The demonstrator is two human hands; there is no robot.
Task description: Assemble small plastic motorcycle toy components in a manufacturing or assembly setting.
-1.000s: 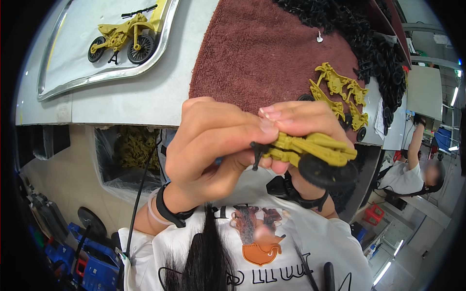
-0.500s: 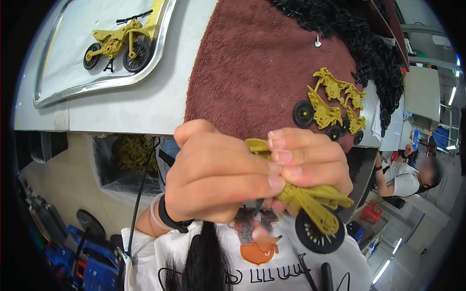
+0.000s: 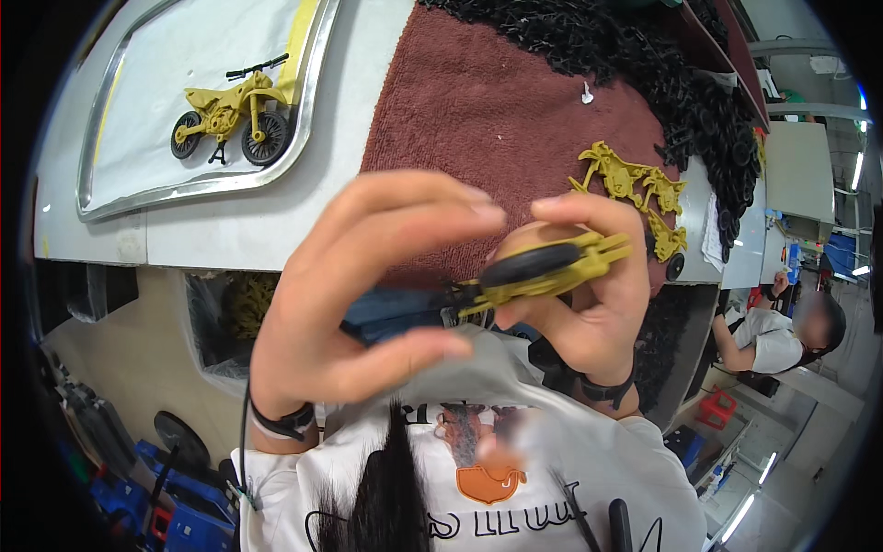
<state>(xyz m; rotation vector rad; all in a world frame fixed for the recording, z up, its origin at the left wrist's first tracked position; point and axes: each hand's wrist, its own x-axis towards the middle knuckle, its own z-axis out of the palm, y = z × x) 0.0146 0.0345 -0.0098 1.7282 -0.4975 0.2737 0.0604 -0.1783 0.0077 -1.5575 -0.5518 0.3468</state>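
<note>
My right hand [image 3: 602, 317] grips a yellow toy motorcycle [image 3: 538, 267] between thumb and fingers. One black wheel faces up, framed by yellow fork-like parts, and small dark pieces show at the end toward my left hand. My left hand [image 3: 317, 285] is open just to the left, thumb and fingers curved apart with nothing between them. Its fingertips stand apart from the toy. Beyond my right hand, several yellow motorcycle body parts [image 3: 625, 175] lie on a reddish-brown towel [image 3: 469, 110], with a small black wheel [image 3: 675, 267] near the towel's edge.
At the far left, an upright toy motorcycle [image 3: 223, 118] with black wheels and handlebar stands in a metal-rimmed tray [image 3: 189, 204]. Black parts [image 3: 635, 69] are heaped along the towel's far right. Yellow parts fill a lined bin [image 3: 241, 308] below the table. Another person [image 3: 777, 336] works at right.
My left hand has let go of the toy motorcycle and moved left, opening. My right hand has raised and turned the toy, so its wheel now lies between my hands.
</note>
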